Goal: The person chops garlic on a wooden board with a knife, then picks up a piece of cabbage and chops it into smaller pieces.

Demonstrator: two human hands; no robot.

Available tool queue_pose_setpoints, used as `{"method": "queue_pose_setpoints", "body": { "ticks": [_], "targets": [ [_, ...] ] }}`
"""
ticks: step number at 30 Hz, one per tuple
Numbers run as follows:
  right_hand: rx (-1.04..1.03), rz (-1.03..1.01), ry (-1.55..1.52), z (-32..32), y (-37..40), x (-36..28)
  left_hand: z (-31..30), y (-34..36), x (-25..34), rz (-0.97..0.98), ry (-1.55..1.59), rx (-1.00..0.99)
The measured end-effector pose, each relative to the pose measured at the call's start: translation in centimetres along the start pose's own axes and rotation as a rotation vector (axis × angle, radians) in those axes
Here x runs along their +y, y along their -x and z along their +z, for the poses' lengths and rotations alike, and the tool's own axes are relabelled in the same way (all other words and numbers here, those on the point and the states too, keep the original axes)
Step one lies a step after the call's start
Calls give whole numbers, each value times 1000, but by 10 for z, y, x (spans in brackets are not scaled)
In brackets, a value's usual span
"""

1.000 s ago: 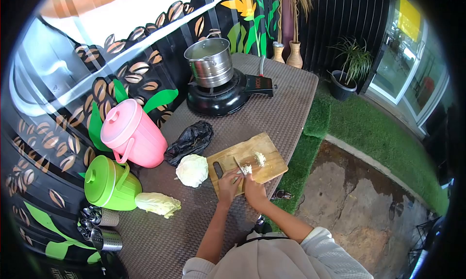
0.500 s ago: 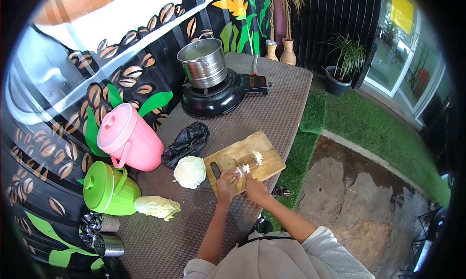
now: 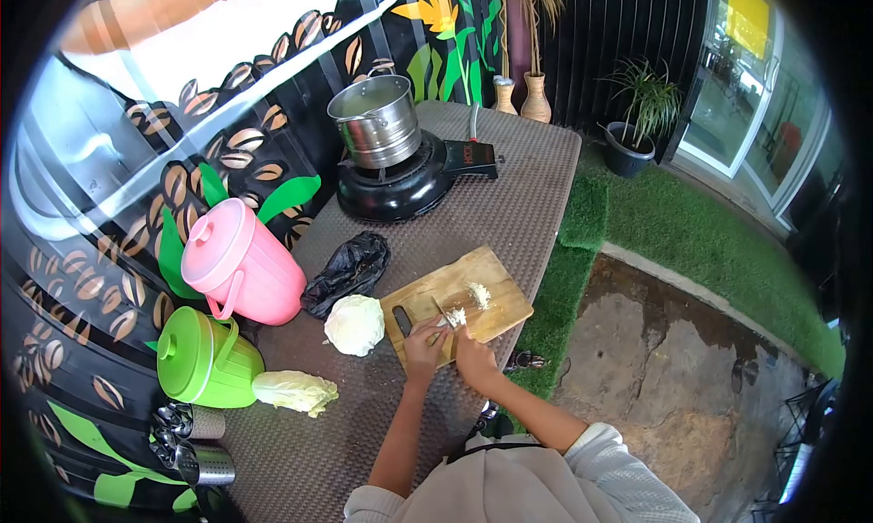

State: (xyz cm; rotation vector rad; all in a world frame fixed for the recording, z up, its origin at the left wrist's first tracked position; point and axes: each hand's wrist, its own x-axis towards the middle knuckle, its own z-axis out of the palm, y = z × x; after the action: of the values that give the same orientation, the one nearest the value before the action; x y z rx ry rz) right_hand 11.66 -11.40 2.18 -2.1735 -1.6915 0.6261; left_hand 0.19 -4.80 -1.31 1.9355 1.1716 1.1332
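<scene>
A wooden cutting board point(image 3: 426, 297) lies on the table, with a small heap of chopped white pieces point(image 3: 479, 295) on it and more point(image 3: 456, 316) by my fingers. My right hand point(image 3: 475, 352) is closed round a knife, whose thin blade point(image 3: 440, 308) points up and left over the board. The handle is hidden in my fist. My left hand point(image 3: 425, 346) is closed beside the blade, pressing a small pale piece against the board. Left of the board sits a white cabbage head point(image 3: 355, 325). Farther left lies a pale leafy cabbage point(image 3: 296, 392).
A steel pot point(image 3: 376, 127) stands on a black stove point(image 3: 396, 191) at the back of the table point(image 3: 509, 186). A black plastic bag point(image 3: 347, 273), a pink jug point(image 3: 245, 264), a green jug point(image 3: 209, 357) and metal cutlery holders point(image 3: 207, 463) line the left side.
The view has shifted very slightly. My right hand and the knife have moved a little; my left hand stays almost in place on the board.
</scene>
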Motion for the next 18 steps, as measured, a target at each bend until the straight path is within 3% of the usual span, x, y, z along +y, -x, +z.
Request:
{"method": "queue_pose_setpoints", "body": {
  "ticks": [6, 8, 12, 14, 18],
  "targets": [
    [-16, -143, 13, -6, 2, 6, -2, 0, 5, 30, -9, 20],
    [-10, 16, 2, 6, 3, 3, -1, 0, 3, 27, -22, 17],
    [-24, -4, -38, -2, -3, 1, 1, 2, -2, 8, -14, 21],
    [30, -114, 8, -3, -6, 6, 2, 1, -4, 2, -18, 19],
    [-28, -1, 5, -6, 7, -4, 1, 1, 1, 5, -34, 19]
  ]
}}
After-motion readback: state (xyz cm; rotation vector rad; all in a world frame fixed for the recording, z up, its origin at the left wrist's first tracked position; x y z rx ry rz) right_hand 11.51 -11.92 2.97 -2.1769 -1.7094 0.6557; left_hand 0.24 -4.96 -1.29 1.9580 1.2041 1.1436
